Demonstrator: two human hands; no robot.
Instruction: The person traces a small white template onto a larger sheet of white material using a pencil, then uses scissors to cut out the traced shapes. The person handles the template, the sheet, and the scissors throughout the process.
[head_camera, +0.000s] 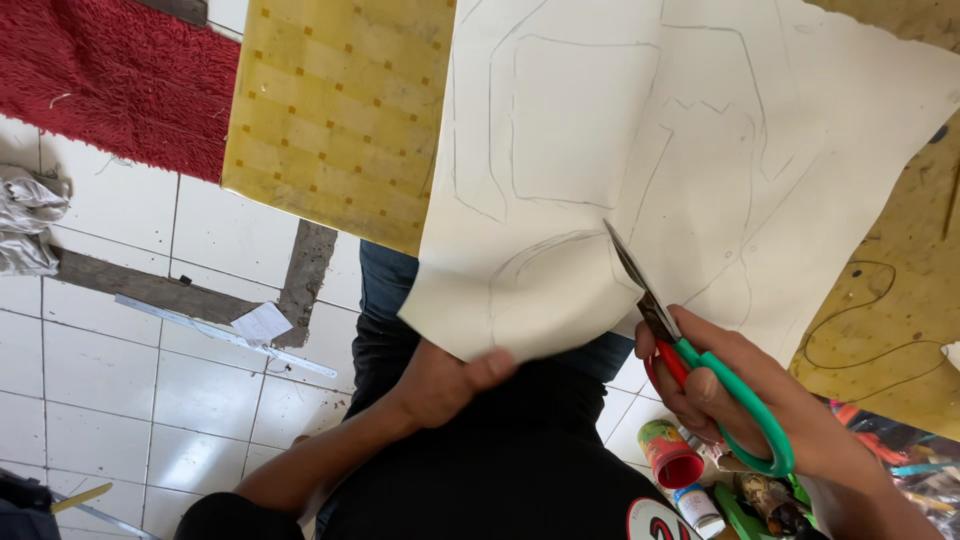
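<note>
Right hand (745, 400) is seen closed around the green and red handles of a pair of scissors (680, 340), fingers through the loops, with the blades parted and set into the lower edge of the paper. Left hand (445, 380) is clamped on the near edge of the same sheet, thumb on top and fingers hidden beneath.

A large white sheet of paper (700, 150), marked with pencil outlines, is held up across the upper right of the view, above the person's lap. A yellow patterned table top (335, 110) is noted behind and to the left of the sheet, with a further yellow surface at the right edge. A red shaggy rug (120, 80) is observed at the upper left, lying on a white tiled floor (100, 370). A long clear ruler (225, 335) is recorded on the tiles, with a small scrap of white paper (262, 323) resting on it. A small jar with a red lid (670, 455) is noted below the right hand, among assorted craft items that cannot be told apart.
</note>
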